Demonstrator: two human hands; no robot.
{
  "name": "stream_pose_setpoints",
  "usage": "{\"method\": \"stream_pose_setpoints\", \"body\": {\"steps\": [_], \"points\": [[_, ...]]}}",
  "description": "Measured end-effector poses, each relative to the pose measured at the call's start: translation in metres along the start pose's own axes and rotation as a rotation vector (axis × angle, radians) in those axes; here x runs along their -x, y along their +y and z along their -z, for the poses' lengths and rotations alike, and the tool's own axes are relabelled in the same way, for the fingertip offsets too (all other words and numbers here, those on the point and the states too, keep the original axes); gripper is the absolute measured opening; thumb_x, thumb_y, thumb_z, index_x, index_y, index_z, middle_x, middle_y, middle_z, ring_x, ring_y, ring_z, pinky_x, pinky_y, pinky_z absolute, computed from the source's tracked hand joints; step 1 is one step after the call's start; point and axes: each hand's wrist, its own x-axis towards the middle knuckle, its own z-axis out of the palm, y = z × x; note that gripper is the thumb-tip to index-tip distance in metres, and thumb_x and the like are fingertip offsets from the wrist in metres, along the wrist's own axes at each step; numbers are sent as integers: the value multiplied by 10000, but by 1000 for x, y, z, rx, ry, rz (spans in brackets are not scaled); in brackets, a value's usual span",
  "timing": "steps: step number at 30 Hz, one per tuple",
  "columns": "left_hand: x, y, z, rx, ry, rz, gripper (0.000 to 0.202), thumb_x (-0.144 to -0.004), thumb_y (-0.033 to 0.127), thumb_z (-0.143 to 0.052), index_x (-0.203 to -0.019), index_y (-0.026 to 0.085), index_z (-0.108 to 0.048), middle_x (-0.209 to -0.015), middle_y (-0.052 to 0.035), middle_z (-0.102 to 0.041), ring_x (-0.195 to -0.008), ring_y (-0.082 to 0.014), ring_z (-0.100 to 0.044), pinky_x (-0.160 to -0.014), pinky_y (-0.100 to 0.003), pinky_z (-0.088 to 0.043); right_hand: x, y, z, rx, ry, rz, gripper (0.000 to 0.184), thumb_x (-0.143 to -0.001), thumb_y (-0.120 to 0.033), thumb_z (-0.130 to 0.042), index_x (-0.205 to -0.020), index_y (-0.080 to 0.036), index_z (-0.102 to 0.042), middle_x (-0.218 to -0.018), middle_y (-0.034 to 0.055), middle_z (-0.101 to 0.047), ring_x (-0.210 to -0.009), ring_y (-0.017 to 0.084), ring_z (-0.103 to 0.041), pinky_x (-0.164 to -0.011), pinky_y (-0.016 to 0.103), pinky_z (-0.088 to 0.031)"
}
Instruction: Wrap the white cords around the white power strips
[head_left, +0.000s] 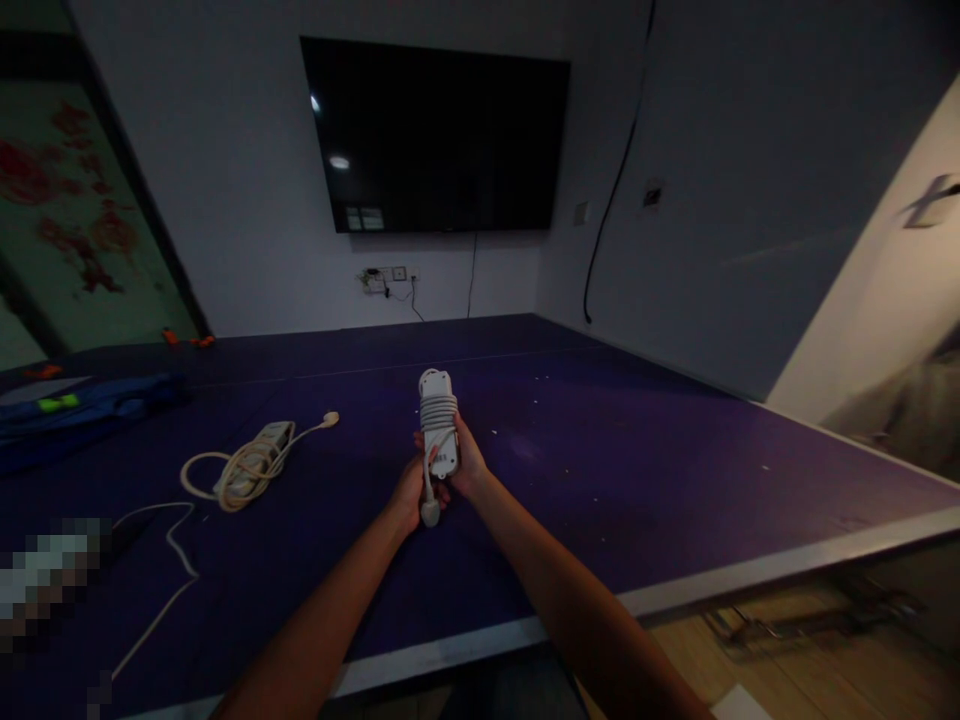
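Note:
Between my two hands is a white power strip (444, 455), its cord wound in several turns around the middle. The plug (430, 513) hangs from the cord at the near end. My left hand (411, 490) grips the strip's lower left side, its fingers partly hidden beneath it. On the right edge, my right hand (468, 458) is closed around the strip, with some fingers behind it. A second power strip (277, 436) lies on the purple table (540, 480) to the left, under loose coils of its own cord, its plug (331, 419) pointing away to the right.
Blue cloth (112, 400) lies at the far left, with orange items (187, 339) behind. A thin white cable (176, 545) runs across the table's left side to a blurred-out object. Small white specks dot the tabletop. A television (442, 140) hangs on the wall; a black cable (615, 190) dangles right.

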Motion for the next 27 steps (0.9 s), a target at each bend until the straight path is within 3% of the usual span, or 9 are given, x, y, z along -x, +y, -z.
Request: {"method": "stream_pose_setpoints", "body": {"steps": [9, 20, 27], "points": [[1, -4, 0, -153, 38, -164, 491, -722, 612, -572, -939, 174, -525, -390, 35, -526, -276, -136, -479, -320, -212, -389, 4, 1, -7, 31, 3, 55, 486, -891, -498, -355, -919, -123, -663, -682, 82, -685, -664, 206, -662, -640, 325, -534], [7, 0, -4, -215, 60, -210, 561, -716, 628, -559, -1016, 154, -541, -380, 37, -522, -275, -135, -473, -330, -216, -388, 3, 5, -8, 16, 12, 122, 448, -863, -472, -387, -889, -127, -671, -674, 75, -685, -684, 207, -661, -666, 320, -529], [7, -1, -4, -224, 40, -229, 653, -683, 667, -578, -1081, 151, -536, -389, 44, -521, -279, -136, -478, -320, -215, -389, 0, 8, -5, 74, 49, 131, 450, -812, -544, -419, -788, -160, -653, -615, 60, -650, -647, 212, -642, -659, 326, -521]]}}
